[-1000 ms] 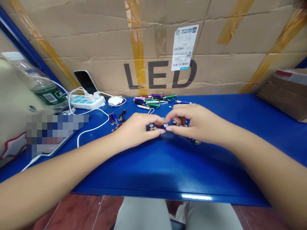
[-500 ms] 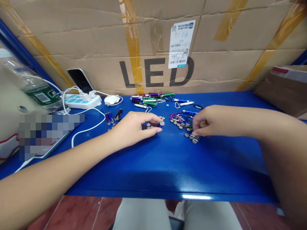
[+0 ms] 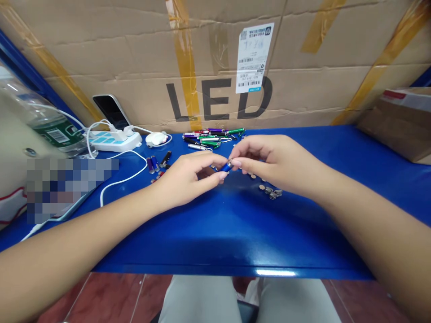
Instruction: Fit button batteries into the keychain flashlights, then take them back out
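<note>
My left hand point(image 3: 188, 177) grips a short blue mini flashlight point(image 3: 226, 168) between thumb and fingers, just above the tabletop. From the other side, my right hand point(image 3: 269, 159) pinches the flashlight's silvery end. Whether anything small sits between those right fingertips is hidden. Several button batteries point(image 3: 272, 193) lie right of centre, partly under my right hand. Behind my hands is a pile of coloured mini flashlights point(image 3: 212, 140), some with clips. Loose flashlight barrels point(image 3: 153, 165) in purple, blue and black lie left of my left hand.
A large cardboard box point(image 3: 134, 58) stands behind the blue table point(image 3: 202, 233). At left are a power strip point(image 3: 117, 141), a phone point(image 3: 111, 111), a charger with white cables point(image 3: 156, 139), a plastic bottle point(image 3: 63, 130) and a tablet-like device. A brown box point(image 3: 397, 121) stands at right.
My right hand has moved left from the button batteries and clips to meet my left hand. A blue mini flashlight is now held between them; the left hand has barely moved.
</note>
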A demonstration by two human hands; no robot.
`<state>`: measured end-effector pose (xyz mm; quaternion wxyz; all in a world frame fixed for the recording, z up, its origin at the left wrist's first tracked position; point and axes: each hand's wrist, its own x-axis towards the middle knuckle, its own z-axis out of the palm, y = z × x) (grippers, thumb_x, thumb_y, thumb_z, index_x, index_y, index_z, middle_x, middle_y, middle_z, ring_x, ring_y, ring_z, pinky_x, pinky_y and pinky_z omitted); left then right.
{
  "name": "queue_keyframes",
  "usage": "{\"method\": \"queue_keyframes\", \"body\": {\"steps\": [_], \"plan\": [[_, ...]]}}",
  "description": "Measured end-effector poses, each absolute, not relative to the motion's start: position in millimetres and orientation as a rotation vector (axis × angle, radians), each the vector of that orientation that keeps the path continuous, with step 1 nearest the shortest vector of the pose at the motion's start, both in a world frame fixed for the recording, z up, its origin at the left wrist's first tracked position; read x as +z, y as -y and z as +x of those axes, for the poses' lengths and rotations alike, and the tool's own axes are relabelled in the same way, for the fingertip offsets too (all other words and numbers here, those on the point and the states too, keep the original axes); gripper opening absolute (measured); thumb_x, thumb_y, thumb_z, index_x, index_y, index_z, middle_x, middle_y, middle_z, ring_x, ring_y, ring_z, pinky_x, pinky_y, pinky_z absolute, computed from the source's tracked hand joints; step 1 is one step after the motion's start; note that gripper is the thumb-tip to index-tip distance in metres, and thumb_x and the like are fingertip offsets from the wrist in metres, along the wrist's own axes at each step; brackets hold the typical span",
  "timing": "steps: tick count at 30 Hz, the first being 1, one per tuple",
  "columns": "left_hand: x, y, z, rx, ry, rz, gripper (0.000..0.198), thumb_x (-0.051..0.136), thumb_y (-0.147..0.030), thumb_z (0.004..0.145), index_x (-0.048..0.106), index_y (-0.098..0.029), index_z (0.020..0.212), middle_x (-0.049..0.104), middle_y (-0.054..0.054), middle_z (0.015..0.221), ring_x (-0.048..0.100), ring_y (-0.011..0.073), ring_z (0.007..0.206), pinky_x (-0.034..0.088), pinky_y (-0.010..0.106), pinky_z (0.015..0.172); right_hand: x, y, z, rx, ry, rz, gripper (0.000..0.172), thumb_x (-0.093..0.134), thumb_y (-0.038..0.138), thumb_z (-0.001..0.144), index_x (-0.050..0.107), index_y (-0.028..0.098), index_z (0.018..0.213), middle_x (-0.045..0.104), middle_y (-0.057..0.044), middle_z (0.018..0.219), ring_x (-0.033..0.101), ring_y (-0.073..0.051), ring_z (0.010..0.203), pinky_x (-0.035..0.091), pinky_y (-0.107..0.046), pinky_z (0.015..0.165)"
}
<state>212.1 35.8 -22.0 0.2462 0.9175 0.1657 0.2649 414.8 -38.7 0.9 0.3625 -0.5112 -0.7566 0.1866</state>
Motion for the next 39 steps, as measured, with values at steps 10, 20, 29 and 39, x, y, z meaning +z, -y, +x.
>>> {"method": "queue_keyframes", "body": {"steps": [10,20,29,39], "plan": [[-27,-39,212,1.014,-0.458,2.741,0.018,0.059,-0.023,0.093,0.069,-0.015,0.105,0.067,0.006,0.096,0.063,0.0162,0.092,0.05,0.028,0.084,-1,34,414,0.05,2.124,-1.436,0.01,0.056,0.02,0.086,0.061,0.019,0.077,0.066,-0.002,0.072,0.057,-0.015,0.068,0.039,-0.028,0.065],[-13,-51,201,1.241,0.074,3.353,0.024,0.051,-0.015,0.096,0.066,-0.021,0.114,0.072,0.005,0.095,0.063,0.0171,0.079,0.049,0.031,0.069,-3,35,402,1.33,1.422,-1.261,0.021,0.054,0.02,0.09,0.053,0.017,0.07,0.057,0.003,0.064,0.051,-0.007,0.054,0.041,-0.022,0.055],[-13,-43,211,1.064,-0.495,2.623,0.021,0.06,-0.03,0.092,0.072,-0.017,0.104,0.072,0.005,0.098,0.065,0.016,0.09,0.051,0.029,0.087,0,31,415,0.015,2.194,-1.352,0.025,0.042,0.032,0.095,0.055,0.019,0.079,0.064,-0.006,0.079,0.055,-0.018,0.073,0.037,-0.03,0.068],[-14,-40,207,1.098,-0.501,2.692,0.021,0.059,-0.027,0.092,0.074,-0.022,0.106,0.072,0.003,0.095,0.064,0.015,0.086,0.052,0.028,0.083,-7,37,403,0.281,2.057,-1.307,0.032,0.036,0.027,0.096,0.042,0.021,0.066,0.051,0.001,0.065,0.046,-0.013,0.062,0.033,-0.026,0.063]]}}
